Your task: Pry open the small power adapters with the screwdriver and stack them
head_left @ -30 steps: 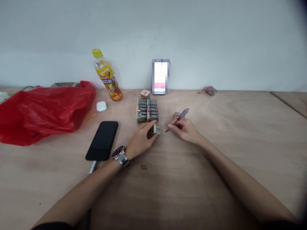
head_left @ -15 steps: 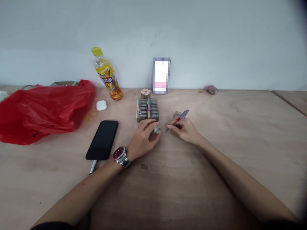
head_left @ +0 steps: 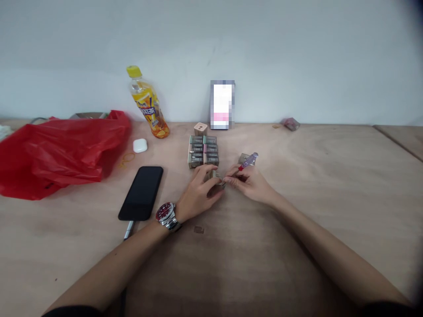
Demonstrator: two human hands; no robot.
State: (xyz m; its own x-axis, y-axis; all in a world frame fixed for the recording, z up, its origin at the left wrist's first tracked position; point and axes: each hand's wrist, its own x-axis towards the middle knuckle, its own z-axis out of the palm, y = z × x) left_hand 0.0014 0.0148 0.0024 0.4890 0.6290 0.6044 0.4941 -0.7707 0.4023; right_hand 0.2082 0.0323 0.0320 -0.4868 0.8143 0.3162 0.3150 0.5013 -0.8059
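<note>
My left hand [head_left: 201, 193] is curled round a small translucent block [head_left: 213, 175], partly hidden by its fingers, on the wooden table [head_left: 251, 264]. My right hand [head_left: 253, 182] pinches a small screwdriver [head_left: 248, 162] with a purple handle and red collar, its tip touching or very near the left fingertips. Just beyond the left hand stand several small translucent boxes [head_left: 203, 152] in two columns. One more box [head_left: 200, 128] with a pink top is behind them. Another translucent piece [head_left: 244, 157] lies just behind the right hand.
A black phone [head_left: 141, 193] with a cable, a white case [head_left: 140, 145], a tilted drink bottle [head_left: 148, 105] and a red plastic bag [head_left: 62, 154] lie left. A lit phone [head_left: 222, 105] leans on the wall. A small reddish object [head_left: 291, 124] is at the back right.
My right hand has moved left with the screwdriver, whose tip is now at my left fingers. My left fingers have shifted slightly around the small block.
</note>
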